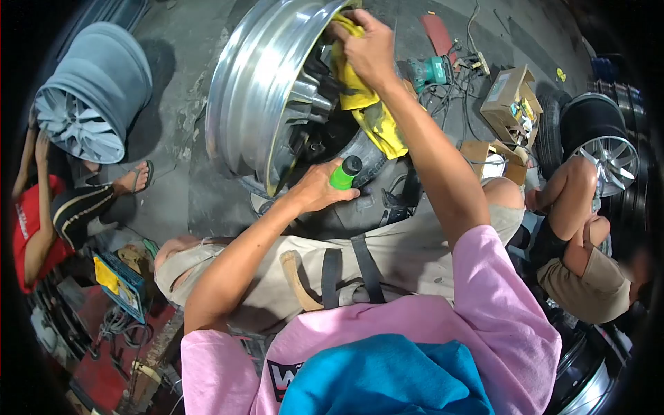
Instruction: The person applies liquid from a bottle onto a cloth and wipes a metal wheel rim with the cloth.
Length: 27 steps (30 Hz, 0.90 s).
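Observation:
A polished silver wheel rim (249,97) stands on its edge in front of me, its dark spokes facing right. My right hand (368,52) is closed on a yellow cloth (360,93) at the rim's upper right lip; the cloth's loose end hangs down past the wrist. Low by the rim's near edge, my left hand (319,187) wraps round a bright green bottle (342,177) with a black cap. The bottle tilts up toward me, and its lower part is hidden in the hand. A tire (363,155) lies partly covered behind the cloth.
Left, a person in red handles a grey wheel (100,90). A teal power tool (432,70) lies among cables beyond my right arm. Cardboard boxes (503,104), another wheel (605,152) and a seated person are on the right. A blue tray (124,283) sits lower left.

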{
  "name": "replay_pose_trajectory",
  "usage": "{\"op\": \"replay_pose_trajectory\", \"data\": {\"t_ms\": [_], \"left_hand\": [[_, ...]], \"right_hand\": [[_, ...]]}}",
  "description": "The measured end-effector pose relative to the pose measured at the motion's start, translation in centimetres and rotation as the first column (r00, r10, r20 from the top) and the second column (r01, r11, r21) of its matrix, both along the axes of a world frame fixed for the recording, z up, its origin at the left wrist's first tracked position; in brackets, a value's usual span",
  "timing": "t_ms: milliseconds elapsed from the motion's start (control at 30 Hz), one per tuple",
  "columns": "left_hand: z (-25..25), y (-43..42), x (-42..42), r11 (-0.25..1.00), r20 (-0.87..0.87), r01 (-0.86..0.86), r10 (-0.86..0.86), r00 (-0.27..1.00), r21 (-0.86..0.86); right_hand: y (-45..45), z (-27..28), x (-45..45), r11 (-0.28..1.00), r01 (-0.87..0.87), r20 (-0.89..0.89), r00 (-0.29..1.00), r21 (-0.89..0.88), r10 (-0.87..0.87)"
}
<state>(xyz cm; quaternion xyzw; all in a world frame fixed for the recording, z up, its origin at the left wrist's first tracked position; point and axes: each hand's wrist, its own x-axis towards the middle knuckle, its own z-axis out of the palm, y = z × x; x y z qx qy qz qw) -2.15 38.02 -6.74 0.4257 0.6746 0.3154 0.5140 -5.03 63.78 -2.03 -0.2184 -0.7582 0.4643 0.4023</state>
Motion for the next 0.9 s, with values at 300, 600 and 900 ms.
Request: {"op": "replay_pose_trajectory", "data": {"t_ms": [300, 600, 900], "left_hand": [[0.1, 0.1, -0.2, 1.0, -0.015, -0.015, 0.014, 1.0, -0.026], [0.7, 0.2, -0.2, 0.999, 0.029, -0.032, 0.033, 0.999, -0.008], [0.3, -0.1, -0.2, 1.0, 0.027, -0.017, 0.018, 0.999, -0.018]], "right_hand": [[-0.6, -3.0, 1.2, 0.969, -0.221, 0.534, 0.835, 0.107, 0.132], [1.5, -3.3, 2.6, 0.932, -0.325, 0.552, 0.753, -0.159, 0.357], [2.1, -1.5, -1.2, 0.981, -0.09, 0.203, 0.978, 0.172, 0.054]]}}
